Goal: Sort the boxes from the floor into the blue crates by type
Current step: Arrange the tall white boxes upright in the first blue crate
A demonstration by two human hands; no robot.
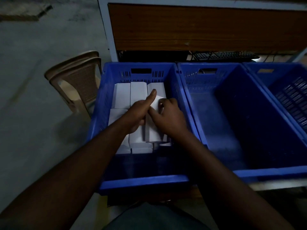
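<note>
Nearest the lens, lower centre of the frame, a lap in dark cloth is seen, w/ both forearms stretched up from the lower corners into the left blue crate (99,123). White boxes (123,95) are packed in rows inside it, filling the far and middle part; the near strip of its floor is left bare.

Step in hand, as judged: one white box (153,130) is being seated among the others. The left hand (139,110) is curled against that box, index finger stretched fwd over it; the right hand (167,113) is held close beside, fingers bent onto the box's upper end. The hands are nearly touching. Whether the box is fully gripped or only pressed can't be told, light being poor.

Next move prob. calls for the box to be pushed flush w/ its row, then both hands withdrawn.

Centre-right, a middle crate (207,103) looks empty; a third crate (282,90) is cut off at the right edge. A tan plastic chair (76,80) stands left of the crates, a keyboard (224,55) beyond them under a wooden panel (199,27). No floor boxes are in view. Nothing is seen blocking the hands.
</note>
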